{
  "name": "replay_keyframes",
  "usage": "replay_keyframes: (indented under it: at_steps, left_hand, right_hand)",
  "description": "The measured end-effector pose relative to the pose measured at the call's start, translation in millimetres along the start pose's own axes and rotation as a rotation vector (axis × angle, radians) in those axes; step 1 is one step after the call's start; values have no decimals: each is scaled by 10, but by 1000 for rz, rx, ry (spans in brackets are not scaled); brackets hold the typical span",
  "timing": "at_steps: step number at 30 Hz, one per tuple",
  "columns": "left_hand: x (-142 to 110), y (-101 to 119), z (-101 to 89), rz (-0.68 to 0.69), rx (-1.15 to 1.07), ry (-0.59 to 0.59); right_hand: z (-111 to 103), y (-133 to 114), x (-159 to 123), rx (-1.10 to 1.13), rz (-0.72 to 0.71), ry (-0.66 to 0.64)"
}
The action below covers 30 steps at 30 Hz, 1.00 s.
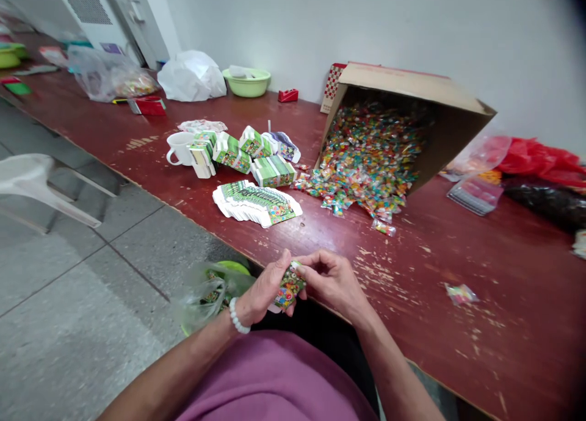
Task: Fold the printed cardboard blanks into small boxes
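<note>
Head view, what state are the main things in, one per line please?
Small printed carton: held between both hands
Left hand: gripping the carton
Right hand: fingers at the carton's upper end
Flat printed cartons: fanned out, overlapping
Cardboard box: open
Wrapped candies: heaped, spilling onto the table
Red table: surface scuffed
</note>
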State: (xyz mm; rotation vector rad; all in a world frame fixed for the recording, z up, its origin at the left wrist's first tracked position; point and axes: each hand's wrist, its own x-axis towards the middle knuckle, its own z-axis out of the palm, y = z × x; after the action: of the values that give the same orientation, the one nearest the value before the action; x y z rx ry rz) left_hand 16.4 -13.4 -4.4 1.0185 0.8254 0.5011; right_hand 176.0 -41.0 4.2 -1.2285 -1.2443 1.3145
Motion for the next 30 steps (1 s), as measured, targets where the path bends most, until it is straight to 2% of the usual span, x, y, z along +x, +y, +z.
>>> replay_keyframes:
  at_steps: [3,5,10,12,14,17,18,19,20,23,26,30]
  left_hand:
    - [-1,11,-11,6,85,24]
    - [9,18,-17,3,83,36]
    - [64,31,-13,-98,-197,-20]
    - [90,39,2,-184,-330,-54]
    - [116,53,18,-225,-411,-68]
    - [145,89,22,-131,-423,-9]
    - [149,100,15,-79,-411,22]
    - [147,108,6,-36,-395,47]
    - [139,109,-5,-13,-376,68]
    - [61,57,-44,-44,-306,71]
    - [-87,-62,-103,-105,-222,14]
    - [-309,-151,-303,-128,-51,-17]
  right_hand:
    - [-1,51,32,196,90,-8]
    - [0,68,21,177,67,19]
    - [38,11,-107,-110,-169,20]
    - [53,10,-134,-264,-297,66]
    - [15,49,-85,-391,-362,106]
    - [-229,164,196,-517,-275,55]
    - [-358,209,341,-609,-242,97]
    - [-497,255,501,-739,-222,254]
    - [-637,302,666,-792,-213,344]
    - [-959,440,1095,-890,-190,454]
    - [-1065,572,1306,-945,-159,507]
    - [-1083,694,1296,-927,-156,545]
